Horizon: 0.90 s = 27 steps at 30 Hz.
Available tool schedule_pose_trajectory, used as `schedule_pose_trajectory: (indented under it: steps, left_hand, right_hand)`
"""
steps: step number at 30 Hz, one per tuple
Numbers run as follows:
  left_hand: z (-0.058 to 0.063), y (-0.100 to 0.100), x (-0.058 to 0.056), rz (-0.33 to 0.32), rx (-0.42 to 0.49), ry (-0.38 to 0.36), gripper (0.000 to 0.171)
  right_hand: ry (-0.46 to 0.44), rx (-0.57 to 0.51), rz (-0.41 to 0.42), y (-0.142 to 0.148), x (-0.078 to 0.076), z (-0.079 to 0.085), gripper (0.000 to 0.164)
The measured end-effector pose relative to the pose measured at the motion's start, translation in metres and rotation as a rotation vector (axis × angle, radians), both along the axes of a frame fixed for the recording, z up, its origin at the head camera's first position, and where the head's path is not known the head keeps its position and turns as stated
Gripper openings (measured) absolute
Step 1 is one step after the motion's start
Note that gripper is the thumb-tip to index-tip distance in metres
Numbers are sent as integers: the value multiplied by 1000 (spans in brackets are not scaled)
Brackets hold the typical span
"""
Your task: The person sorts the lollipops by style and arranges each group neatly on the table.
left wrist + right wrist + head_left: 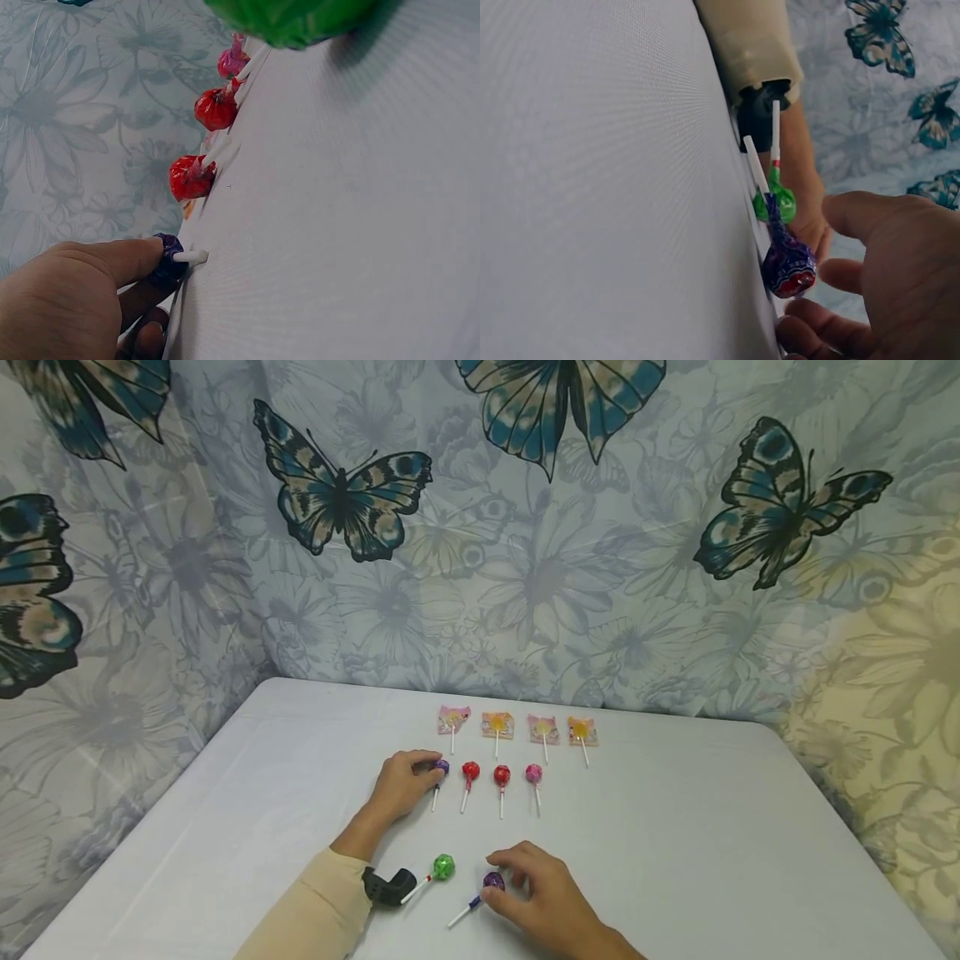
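Note:
At the left end of the middle row, my left hand [402, 786] pinches the head of a purple lollipop [174, 255] between thumb and fingers. To its right lie a red lollipop [470, 770], a second red lollipop [502, 775] and a pink lollipop [533, 773], sticks toward me. Nearer to me, my right hand [546, 897] is beside another purple lollipop [789, 268], its thumb and fingers spread around the wrapped head. A green lollipop [443, 867] lies left of that one, its stick by my left wrist.
A back row of flat lollipops in clear wrappers includes a pink-wrapped one [453, 718] and an orange-wrapped one [582, 731]. All rest on a white-covered table [697, 827]. Butterfly-print cloth [540, 585] hangs behind it. My left wrist wears a black strap [388, 888].

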<state>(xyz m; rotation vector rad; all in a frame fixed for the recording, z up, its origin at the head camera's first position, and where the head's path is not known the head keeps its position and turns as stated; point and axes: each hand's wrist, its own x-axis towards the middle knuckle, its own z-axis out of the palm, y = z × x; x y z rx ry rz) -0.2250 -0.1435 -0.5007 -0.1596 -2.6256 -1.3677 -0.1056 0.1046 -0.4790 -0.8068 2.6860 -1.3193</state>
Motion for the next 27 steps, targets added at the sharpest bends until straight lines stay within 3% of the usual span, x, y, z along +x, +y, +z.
schedule_pose_trajectory:
  steps: [4,14,20,27]
  left_hand:
    - [0,0,0,5,8,-12,26]
    - [-1,-2,1,13,6,-20,26]
    - [-2,-1,0,6,4,-8,27]
    - [0,0,-1,4,-6,-1,27]
  right_hand:
    - [-31,54,13,0,-2,-1,30]
    - [38,30,64,2,-2,-6,20]
    - [90,-61,80,2,-1,-7,21]
    - [197,-290,163,2,-1,-6,28]
